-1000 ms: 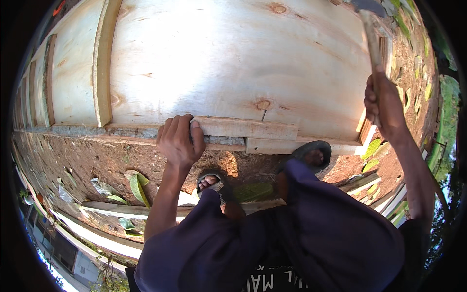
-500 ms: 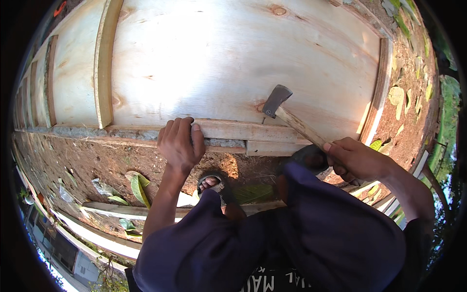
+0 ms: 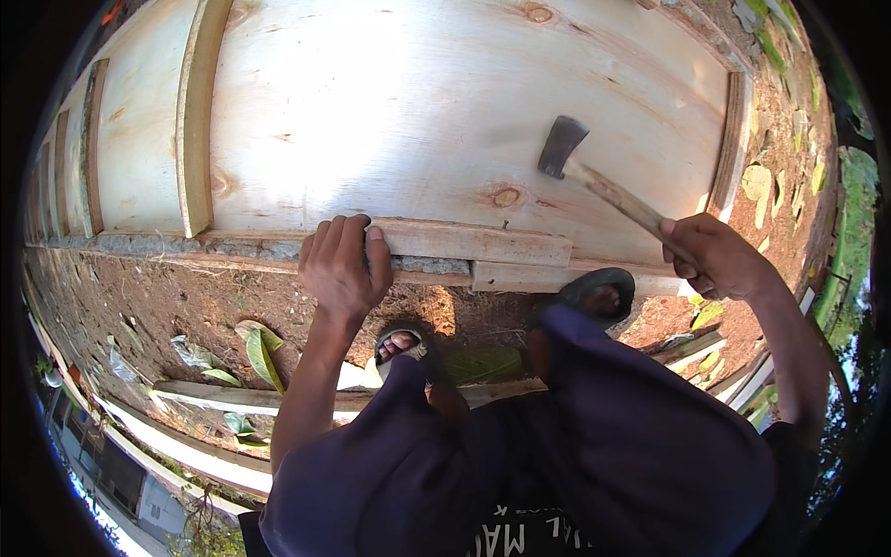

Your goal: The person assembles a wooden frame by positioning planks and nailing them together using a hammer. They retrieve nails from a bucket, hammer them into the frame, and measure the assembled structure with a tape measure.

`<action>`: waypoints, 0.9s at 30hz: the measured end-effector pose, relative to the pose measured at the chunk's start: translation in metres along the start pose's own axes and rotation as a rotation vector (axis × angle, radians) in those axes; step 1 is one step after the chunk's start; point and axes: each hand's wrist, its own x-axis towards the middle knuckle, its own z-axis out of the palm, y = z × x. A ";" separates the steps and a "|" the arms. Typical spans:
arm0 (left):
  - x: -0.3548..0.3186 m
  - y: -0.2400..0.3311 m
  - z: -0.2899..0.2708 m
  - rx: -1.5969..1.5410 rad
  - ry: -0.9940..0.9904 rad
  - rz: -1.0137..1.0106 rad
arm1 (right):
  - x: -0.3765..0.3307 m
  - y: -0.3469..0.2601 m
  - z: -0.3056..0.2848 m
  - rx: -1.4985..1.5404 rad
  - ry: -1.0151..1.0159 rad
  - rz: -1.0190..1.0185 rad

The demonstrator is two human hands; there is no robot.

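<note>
A hatchet (image 3: pixel 563 147) with a dark metal head and a pale wooden handle is raised above the plywood panel (image 3: pixel 445 102). My right hand (image 3: pixel 715 252) is closed round the lower end of its handle. A nail (image 3: pixel 505 225) stands upright in a short wooden batten (image 3: pixel 473 243) along the panel's near edge, below and left of the hatchet head. My left hand (image 3: pixel 343 265) is closed over the batten's left end, fingers wrapped on its far side, pressing it against the edge timber.
Wooden crosspieces (image 3: pixel 197 121) run across the panel on the left, and an edge strip (image 3: pixel 731 144) borders its right end. My sandalled feet (image 3: pixel 599 295) stand on bare soil just below the near edge. Behind them lies a long plank (image 3: pixel 223 397) among fallen leaves (image 3: pixel 263 355).
My right hand has lifted the hatchet up and to the right, away from the nail. My left hand stays on the batten.
</note>
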 end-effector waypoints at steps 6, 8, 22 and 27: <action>0.007 0.004 0.000 -0.012 -0.038 0.005 | 0.009 -0.044 -0.081 0.825 0.811 -0.739; 0.005 0.000 -0.003 0.021 -0.017 0.012 | 0.005 -0.029 0.008 0.546 0.494 -0.362; 0.004 0.002 -0.002 0.037 -0.016 0.023 | -0.011 -0.028 0.028 0.150 0.056 -0.144; 0.008 -0.003 -0.003 0.017 -0.021 0.023 | -0.006 -0.042 -0.013 0.331 0.235 -0.205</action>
